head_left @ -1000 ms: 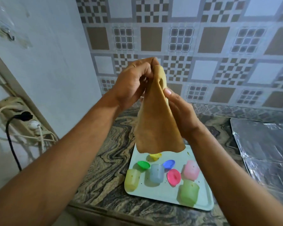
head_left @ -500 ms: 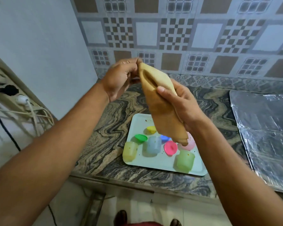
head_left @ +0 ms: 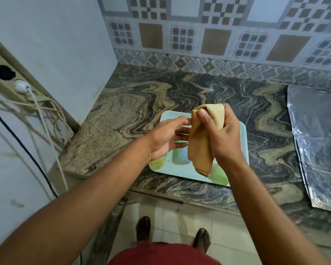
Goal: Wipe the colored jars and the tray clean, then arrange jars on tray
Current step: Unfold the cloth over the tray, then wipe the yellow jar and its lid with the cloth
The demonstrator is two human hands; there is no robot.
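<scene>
Head view: your right hand (head_left: 221,138) grips tan cloth (head_left: 202,148) at its top fold, thumb pressed on front; cloth hangs down over pale tray (head_left: 244,142). Your left hand (head_left: 167,139) loose, fingers spread and empty, fingertips just beside cloth edge. Tray sits on marbled counter (head_left: 134,104) near front edge. Jars mostly hidden behind your hands (motion blur too): yellow-green jar (head_left: 157,163) at tray's near-left corner, pale blue jar (head_left: 180,156) beside it, green jar (head_left: 219,175) at near-right. Foil sheet (head_left: 317,134) lies well apart on right.
</scene>
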